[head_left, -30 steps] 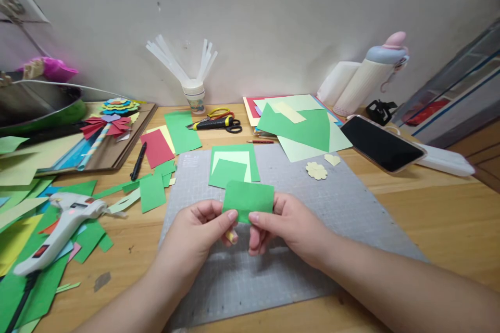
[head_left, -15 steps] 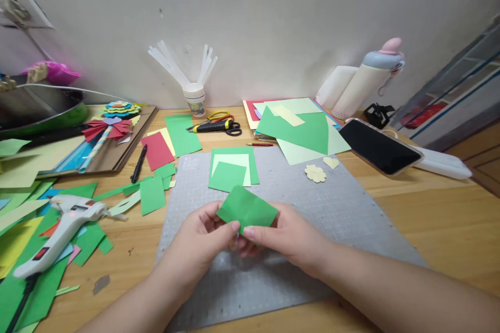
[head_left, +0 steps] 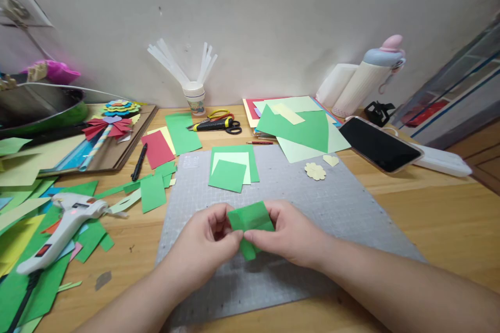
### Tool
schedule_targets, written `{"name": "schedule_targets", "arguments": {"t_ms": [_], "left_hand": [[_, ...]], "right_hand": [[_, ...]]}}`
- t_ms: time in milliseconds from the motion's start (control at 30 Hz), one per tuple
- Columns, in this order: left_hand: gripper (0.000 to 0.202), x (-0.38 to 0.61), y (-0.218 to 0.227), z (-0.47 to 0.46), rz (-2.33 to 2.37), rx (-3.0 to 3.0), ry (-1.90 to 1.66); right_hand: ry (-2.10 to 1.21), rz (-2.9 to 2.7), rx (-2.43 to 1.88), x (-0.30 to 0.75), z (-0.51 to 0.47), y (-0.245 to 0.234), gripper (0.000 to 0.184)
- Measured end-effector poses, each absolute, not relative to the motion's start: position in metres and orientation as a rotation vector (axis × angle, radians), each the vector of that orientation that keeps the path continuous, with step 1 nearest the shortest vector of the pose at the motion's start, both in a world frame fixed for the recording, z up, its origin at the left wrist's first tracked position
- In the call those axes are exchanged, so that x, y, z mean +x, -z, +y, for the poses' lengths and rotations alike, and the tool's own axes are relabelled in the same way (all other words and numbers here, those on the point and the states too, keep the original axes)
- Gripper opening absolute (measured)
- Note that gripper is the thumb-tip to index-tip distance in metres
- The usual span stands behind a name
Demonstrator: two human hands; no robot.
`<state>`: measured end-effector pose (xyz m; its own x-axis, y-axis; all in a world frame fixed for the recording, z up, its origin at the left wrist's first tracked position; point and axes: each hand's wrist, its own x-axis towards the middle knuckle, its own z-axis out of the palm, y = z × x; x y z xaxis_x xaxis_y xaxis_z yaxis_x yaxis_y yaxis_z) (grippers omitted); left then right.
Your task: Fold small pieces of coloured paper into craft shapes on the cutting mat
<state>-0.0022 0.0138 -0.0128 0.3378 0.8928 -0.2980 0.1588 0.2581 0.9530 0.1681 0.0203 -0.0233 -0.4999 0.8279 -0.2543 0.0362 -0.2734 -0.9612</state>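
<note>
Both my hands hold a small green paper piece [head_left: 252, 221] just above the grey cutting mat [head_left: 336, 208]. My left hand [head_left: 205, 247] pinches its left edge between thumb and fingers. My right hand [head_left: 287, 237] pinches its right side, and the paper bends between the two hands. Just beyond them a stack of green and pale green squares [head_left: 232, 169] lies on the mat.
A white glue gun [head_left: 62, 223] lies among green scraps at the left. Scissors [head_left: 219, 122], a cup of glue sticks [head_left: 195, 96], a black pen [head_left: 138, 162], coloured paper sheets [head_left: 300, 127], a phone [head_left: 380, 144] and a bottle [head_left: 371, 80] sit further back. Paper flower cut-outs [head_left: 315, 170] lie on the mat.
The green piece was held flat and upright, then tilted, and is now lower and folded or curled between my fingers. Both hands have drawn closer together.
</note>
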Motion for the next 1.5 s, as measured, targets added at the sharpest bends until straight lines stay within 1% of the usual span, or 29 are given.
{"name": "schedule_targets", "arguments": {"t_ms": [167, 300, 467, 600, 733, 933, 1133, 1300, 1433, 1500], "left_hand": [[0.017, -0.006, 0.017, 0.016, 1.113, 1.206, -0.682], [0.021, -0.007, 0.017, 0.016, 1.106, 1.155, -0.688], [0.026, -0.007, 0.012, 0.018, 1.111, 1.13, -0.677], [0.026, -0.009, 0.007, 0.017, 1.142, 1.22, -0.656], [0.033, -0.01, 0.002, 0.017, 1.183, 1.384, -0.623], [0.019, -0.009, 0.009, 0.019, 1.092, 1.307, -0.716], [0.021, -0.007, 0.01, 0.017, 1.124, 1.201, -0.856], [0.018, -0.013, 0.01, 0.018, 1.131, 1.213, -0.921], [0.018, -0.015, 0.011, 0.024, 1.186, 1.159, -1.121], [0.018, -0.013, 0.011, 0.023, 1.183, 1.142, -1.1]], "right_hand": [[-1.811, -1.334, -1.054, 0.168, 0.023, 0.022, 0.012], [-1.869, -1.285, -1.041, 0.169, 0.023, 0.023, 0.007], [-1.936, -1.254, -0.991, 0.169, 0.022, 0.02, 0.009], [-1.963, -1.253, -1.021, 0.171, 0.024, 0.019, 0.008], [-1.978, -1.26, -1.046, 0.174, 0.026, 0.017, 0.008], [-1.971, -1.222, -1.087, 0.173, 0.025, 0.017, 0.011], [-2.008, -1.24, -1.103, 0.172, 0.023, 0.015, 0.008], [-2.017, -1.227, -1.113, 0.172, 0.023, 0.014, 0.007], [-2.049, -1.161, -1.12, 0.17, 0.022, 0.013, 0.009], [-2.02, -1.101, -1.124, 0.169, 0.021, 0.013, 0.011]]}}
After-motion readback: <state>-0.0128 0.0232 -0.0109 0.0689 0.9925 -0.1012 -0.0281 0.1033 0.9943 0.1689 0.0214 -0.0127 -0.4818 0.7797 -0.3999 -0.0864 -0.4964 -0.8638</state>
